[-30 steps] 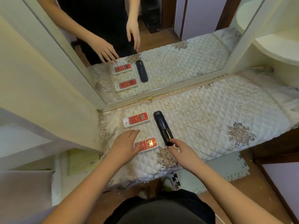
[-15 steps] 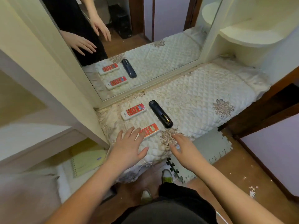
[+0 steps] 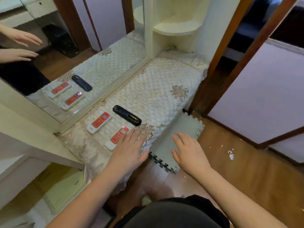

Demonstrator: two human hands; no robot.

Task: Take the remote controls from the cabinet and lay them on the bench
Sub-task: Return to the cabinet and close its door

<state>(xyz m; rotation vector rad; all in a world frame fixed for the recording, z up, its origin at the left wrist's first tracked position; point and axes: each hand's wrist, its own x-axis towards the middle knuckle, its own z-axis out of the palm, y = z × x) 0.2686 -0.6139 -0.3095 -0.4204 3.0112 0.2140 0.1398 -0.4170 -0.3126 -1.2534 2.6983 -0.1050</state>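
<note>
- Three remotes lie on the quilted bench (image 3: pixel 161 89) at centre-left of the frame: a white-and-red remote (image 3: pixel 99 122) nearer the mirror, a second white-and-red remote (image 3: pixel 117 137) at the bench's near edge, and a black remote (image 3: pixel 127 117) just to their right, its battery bay showing.
- The left hand (image 3: pixel 130 149) hovers flat with fingers spread, overlapping the near remote's lower end; whether it touches is unclear. It grips nothing.
- The right hand (image 3: pixel 189 152) is likewise empty and spread, over the grey foam mat (image 3: pixel 185 127) on the floor, apart from the left.
- Judged from this, the laying-down step looks finished; next comes either a return to the cabinet for more remotes or nothing further.
- A mirror (image 3: pixel 74 63) at upper left repeats the remotes and both hands; a cream corner shelf (image 3: pixel 177 27) stands at top centre, and wooden floor (image 3: pixel 246 170) fills the lower right.
</note>
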